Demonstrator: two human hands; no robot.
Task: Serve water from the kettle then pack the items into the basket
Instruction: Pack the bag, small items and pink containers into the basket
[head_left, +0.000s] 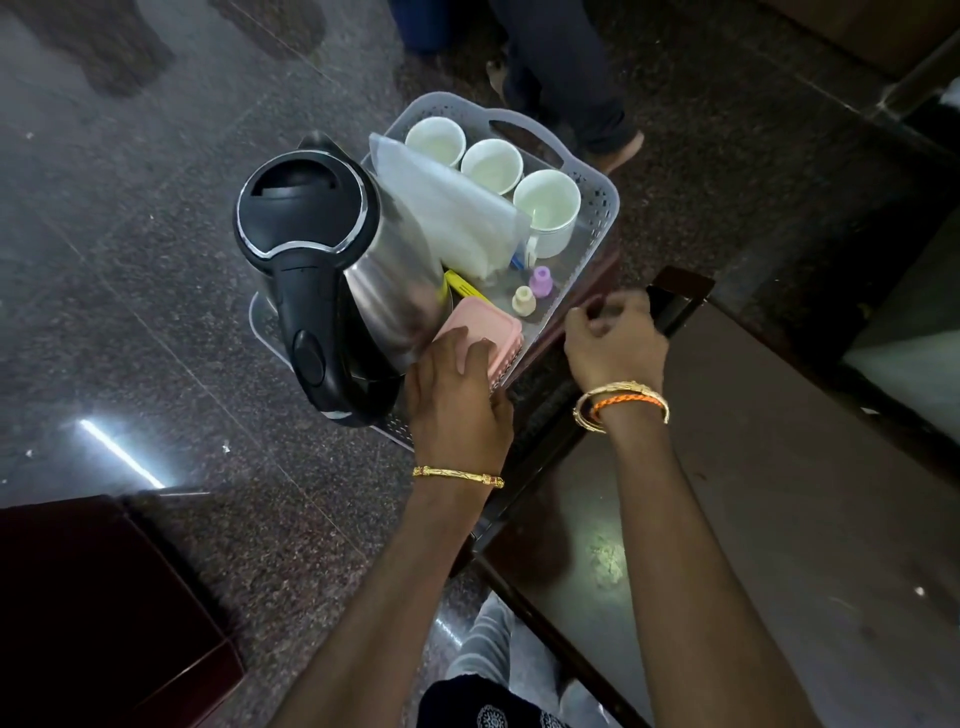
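Observation:
A grey perforated basket (605, 200) holds a steel kettle (322, 254) with a black lid and handle at its left. Three white cups (545, 205) stand along its far side, beside a clear plastic bag (452, 208). Two small bottles, one purple (542, 282) and one cream (522, 301), stand near the right wall. A pink box (485, 327) leans at the near corner. My left hand (457, 400) lies over the pink box, fingers on its top. My right hand (615, 343) is curled at the basket's right rim, next to the table corner.
A dark wooden table (779, 519) fills the right side, its corner close to the basket. A dark red block (93, 608) sits at the lower left on the speckled stone floor. Another person's legs and foot (597, 119) stand just beyond the basket.

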